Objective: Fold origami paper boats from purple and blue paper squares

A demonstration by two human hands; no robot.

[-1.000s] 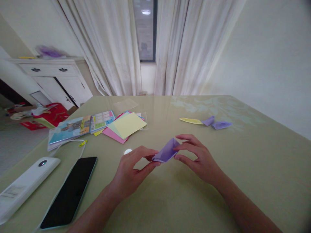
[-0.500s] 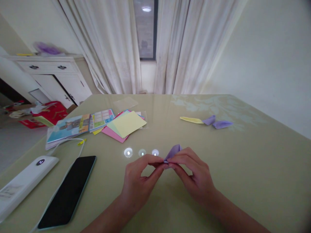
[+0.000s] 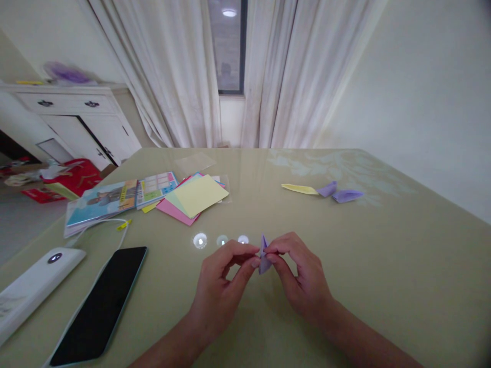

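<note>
Between both hands, above the table, is a small folded piece of purple paper (image 3: 264,261), narrow and pointed at its top and bottom. My left hand (image 3: 226,278) pinches its left side with thumb and forefinger. From the right, my right hand (image 3: 301,268) grips it the same way, fingertips close to those of the left. The fingertips hide part of the folds. Farther back on the right lie a folded yellow paper strip (image 3: 299,189) and two folded purple paper pieces (image 3: 347,196), set almost end to end.
Back left, a fan of coloured paper sheets (image 3: 201,195) lies beside booklets (image 3: 103,200). A black phone (image 3: 100,304) and a white power bank (image 3: 36,289) with a cable rest at the left on the glossy table (image 3: 383,286). Curtains (image 3: 169,71) hang behind.
The purple paper has been turned in the fingers: its point, which leaned to the right, now stands upright, and more paper shows below the fingertips. Both hands still pinch it.
</note>
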